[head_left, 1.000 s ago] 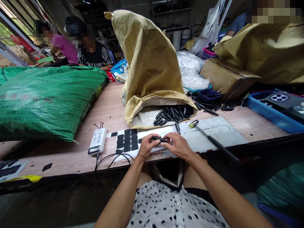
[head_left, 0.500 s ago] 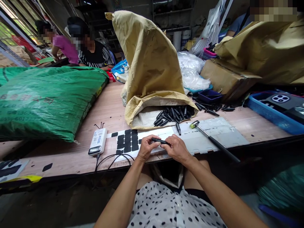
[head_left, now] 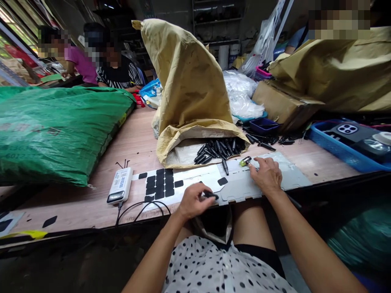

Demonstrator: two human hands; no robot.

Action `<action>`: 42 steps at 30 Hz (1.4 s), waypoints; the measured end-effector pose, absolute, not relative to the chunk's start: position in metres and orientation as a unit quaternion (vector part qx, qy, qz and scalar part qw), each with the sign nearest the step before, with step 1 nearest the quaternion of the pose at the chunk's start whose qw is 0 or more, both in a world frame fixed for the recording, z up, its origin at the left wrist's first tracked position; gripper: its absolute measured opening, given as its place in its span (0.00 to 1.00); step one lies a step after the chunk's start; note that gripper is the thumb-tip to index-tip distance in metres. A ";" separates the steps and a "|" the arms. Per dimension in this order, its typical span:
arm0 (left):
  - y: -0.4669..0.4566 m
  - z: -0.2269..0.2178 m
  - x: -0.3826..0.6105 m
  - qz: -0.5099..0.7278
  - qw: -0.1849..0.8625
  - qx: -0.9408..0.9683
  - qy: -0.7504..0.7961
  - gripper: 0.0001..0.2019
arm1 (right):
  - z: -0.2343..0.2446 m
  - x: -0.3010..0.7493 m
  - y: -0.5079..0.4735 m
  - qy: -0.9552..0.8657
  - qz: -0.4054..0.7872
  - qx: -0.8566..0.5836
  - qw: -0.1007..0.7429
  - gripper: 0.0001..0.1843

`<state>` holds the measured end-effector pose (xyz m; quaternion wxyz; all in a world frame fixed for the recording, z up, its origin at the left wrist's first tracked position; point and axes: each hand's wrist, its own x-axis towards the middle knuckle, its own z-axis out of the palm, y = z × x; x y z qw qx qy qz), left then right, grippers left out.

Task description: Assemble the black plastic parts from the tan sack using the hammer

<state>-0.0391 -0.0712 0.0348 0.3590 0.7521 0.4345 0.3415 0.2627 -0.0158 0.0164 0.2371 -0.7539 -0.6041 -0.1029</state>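
My left hand [head_left: 195, 200] is closed on a slim black pen-like piece [head_left: 211, 195], held low at the table's front edge; its tip points right. My right hand [head_left: 267, 174] lies over the hammer [head_left: 245, 161], its fingers curled about the shaft just behind the head. The yellowish hammer face shows left of my fingers, and most of the handle is hidden under my hand and wrist. Behind, an open brown paper sack [head_left: 195, 93] holds many black pen-like pieces [head_left: 218, 149]. One black piece [head_left: 225, 167] lies just outside its mouth.
A white sheet with black rounded-square stickers [head_left: 160, 183] and a white power bank [head_left: 119, 185] with cables are on the left. A green sack [head_left: 61, 134] bulges beyond. Grey board [head_left: 293, 173] lies under the hammer; a blue tray [head_left: 345, 152] stands right. Several people sit behind.
My right hand has let go of the black piece and moved right to the hammer. My left hand keeps the piece, slightly lower. The view has shifted a little.
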 end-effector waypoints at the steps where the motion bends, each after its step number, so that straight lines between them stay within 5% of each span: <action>1: -0.082 0.038 -0.034 0.307 0.340 0.786 0.415 0.07 | 0.010 0.268 -0.016 -0.605 -0.114 -0.760 0.210 0.18; 11: -0.140 -0.020 -0.002 -0.067 0.276 0.786 0.549 0.14 | -0.003 0.266 -0.020 -0.648 -0.164 -0.729 0.152 0.15; 17: -0.105 0.032 0.024 0.068 0.392 0.747 0.532 0.11 | -0.004 0.266 -0.020 -0.647 -0.168 -0.728 0.156 0.14; 21: -0.037 0.054 0.058 0.196 0.257 0.693 0.644 0.15 | -0.004 0.266 -0.019 -0.645 -0.164 -0.728 0.161 0.13; 25: 0.015 0.045 0.080 0.191 0.191 0.650 0.711 0.22 | -0.004 0.266 -0.018 -0.644 -0.156 -0.730 0.166 0.13; 31: 0.011 0.040 0.060 0.191 0.192 0.689 0.672 0.05 | -0.005 0.267 -0.020 -0.633 -0.151 -0.735 0.192 0.12; 37: -0.018 0.025 -0.006 0.228 0.198 0.767 0.565 0.07 | -0.005 0.273 -0.019 -0.633 -0.095 -0.737 0.215 0.10; 42: -0.023 0.006 -0.025 0.260 0.240 0.764 0.539 0.09 | 0.012 0.252 -0.030 -0.639 -0.005 -0.690 0.340 0.14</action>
